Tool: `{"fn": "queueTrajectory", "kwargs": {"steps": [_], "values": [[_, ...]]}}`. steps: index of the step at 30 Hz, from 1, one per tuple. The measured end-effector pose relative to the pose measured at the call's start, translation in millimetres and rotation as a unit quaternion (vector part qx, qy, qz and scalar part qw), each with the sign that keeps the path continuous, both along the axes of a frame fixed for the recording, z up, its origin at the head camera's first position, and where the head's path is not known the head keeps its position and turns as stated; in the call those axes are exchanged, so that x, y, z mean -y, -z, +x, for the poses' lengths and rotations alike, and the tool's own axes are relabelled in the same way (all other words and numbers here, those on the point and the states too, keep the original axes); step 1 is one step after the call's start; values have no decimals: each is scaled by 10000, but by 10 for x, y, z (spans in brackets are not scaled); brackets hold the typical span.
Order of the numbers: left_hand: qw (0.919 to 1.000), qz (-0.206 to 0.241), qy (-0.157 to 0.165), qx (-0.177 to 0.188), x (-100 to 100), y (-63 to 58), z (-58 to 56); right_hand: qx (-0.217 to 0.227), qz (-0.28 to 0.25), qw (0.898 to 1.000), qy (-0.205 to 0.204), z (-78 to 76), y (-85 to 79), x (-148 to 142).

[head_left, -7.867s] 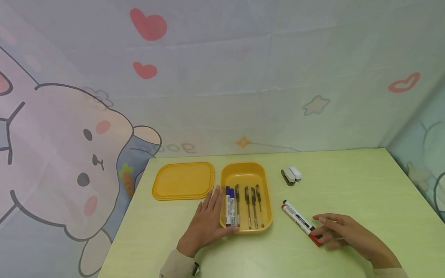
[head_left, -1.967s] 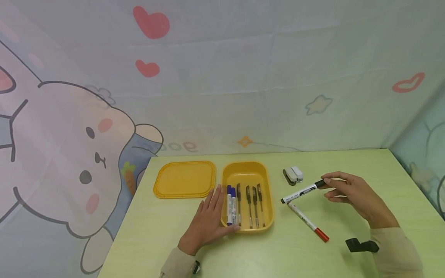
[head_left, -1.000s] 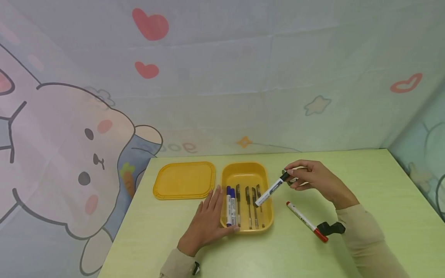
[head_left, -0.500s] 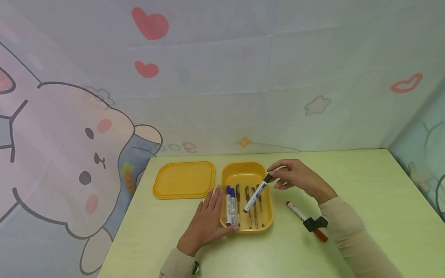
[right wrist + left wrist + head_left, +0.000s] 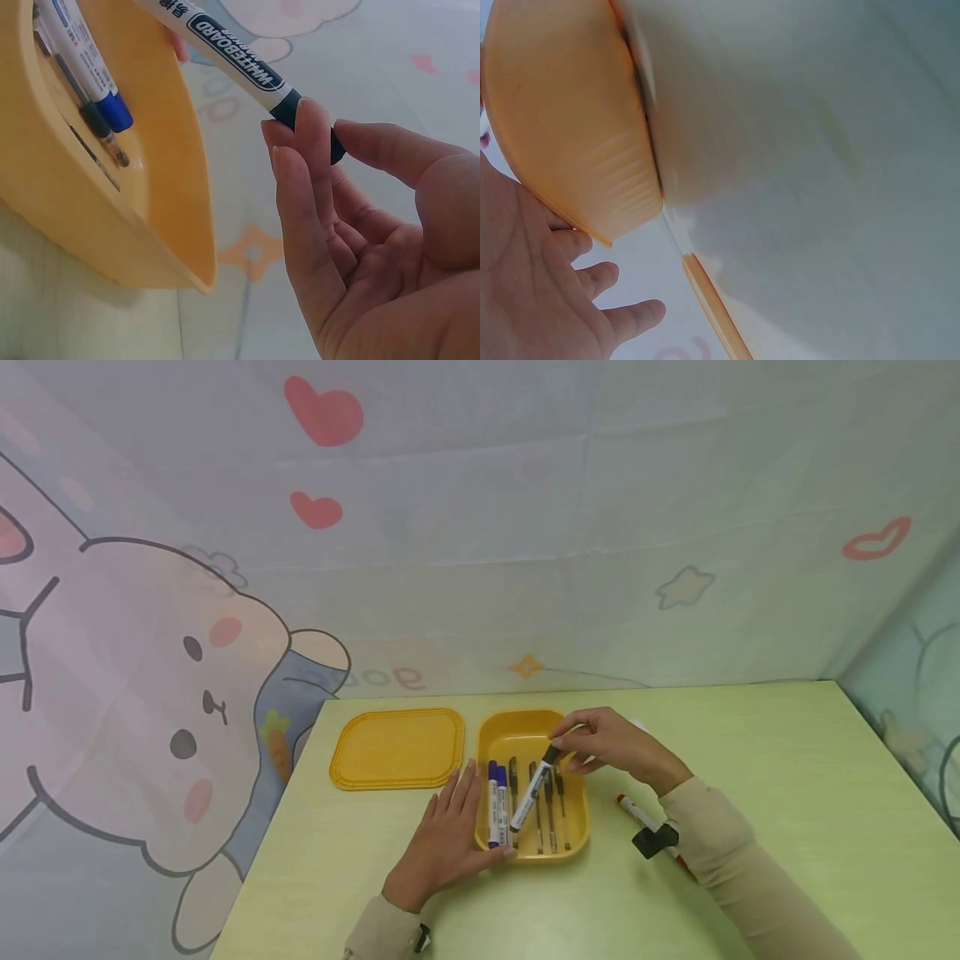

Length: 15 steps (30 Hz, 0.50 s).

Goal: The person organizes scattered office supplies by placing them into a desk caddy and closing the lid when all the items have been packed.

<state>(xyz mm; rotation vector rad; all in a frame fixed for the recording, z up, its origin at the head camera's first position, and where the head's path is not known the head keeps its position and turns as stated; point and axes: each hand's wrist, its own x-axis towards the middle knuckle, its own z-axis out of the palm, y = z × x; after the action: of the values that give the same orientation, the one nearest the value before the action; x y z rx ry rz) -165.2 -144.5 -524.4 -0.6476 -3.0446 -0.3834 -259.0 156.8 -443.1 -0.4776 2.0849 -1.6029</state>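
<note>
My right hand (image 5: 611,745) pinches a whiteboard marker (image 5: 531,798) by its black cap between thumb and fingertips, tilted over the yellow box (image 5: 525,722). Its white barrel with the word "WHITEBOARD" shows large in the right wrist view. In the box lie two blue-capped markers (image 5: 492,806) along the left side and several black-capped pens (image 5: 548,810) to their right. My left hand (image 5: 442,839) rests with straight fingers along the box's left rim, thumb at its front corner. The left wrist view shows the fingers against the box's outer wall (image 5: 570,112).
A yellow lid (image 5: 397,749) lies flat left of the box. Right of the box, a red-capped marker (image 5: 637,811) lies on the green table (image 5: 810,793), partly hidden by the right wrist's black strap piece. Behind the right hand, a white stapler-like item (image 5: 639,725) barely shows.
The black-capped marker was beside the red one on the table; my right hand picked it up by the cap and carried it left over the box. My left hand stays put.
</note>
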Motion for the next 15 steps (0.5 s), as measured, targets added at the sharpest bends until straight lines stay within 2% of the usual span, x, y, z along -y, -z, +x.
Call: {"fn": "queueTrajectory", "kwargs": {"steps": [15], "values": [[10000, 19, -26, 77, -2, -10, -2, -330, 376, 9983, -302, -1, 71, 187]]}}
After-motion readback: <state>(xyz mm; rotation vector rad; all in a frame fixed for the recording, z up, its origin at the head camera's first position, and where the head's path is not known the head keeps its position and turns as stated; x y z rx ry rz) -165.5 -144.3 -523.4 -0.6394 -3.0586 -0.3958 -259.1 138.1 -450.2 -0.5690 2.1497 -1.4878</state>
